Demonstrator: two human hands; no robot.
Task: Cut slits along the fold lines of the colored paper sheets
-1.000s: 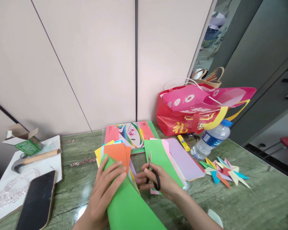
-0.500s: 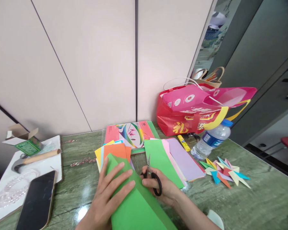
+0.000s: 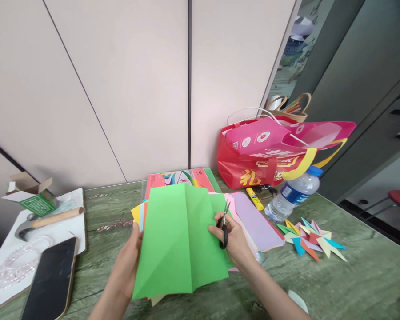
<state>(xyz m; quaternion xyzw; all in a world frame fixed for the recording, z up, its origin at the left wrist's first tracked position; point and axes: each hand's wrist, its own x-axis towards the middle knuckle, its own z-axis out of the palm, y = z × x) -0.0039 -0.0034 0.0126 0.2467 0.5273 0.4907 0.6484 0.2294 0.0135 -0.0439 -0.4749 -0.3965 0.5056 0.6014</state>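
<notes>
While the left hand (image 3: 128,260), thumb up, grips green paper (image 3: 166,244), the right hand (image 3: 236,240) clasps scissors (image 3: 224,218).

A creased green paper sheet (image 3: 178,240) is extending before a flat red pack (image 3: 180,178); rightward, a clear plastic bottle (image 3: 290,199) is sitting behind pointed multicoloured paper shapes (image 3: 314,240).
</notes>
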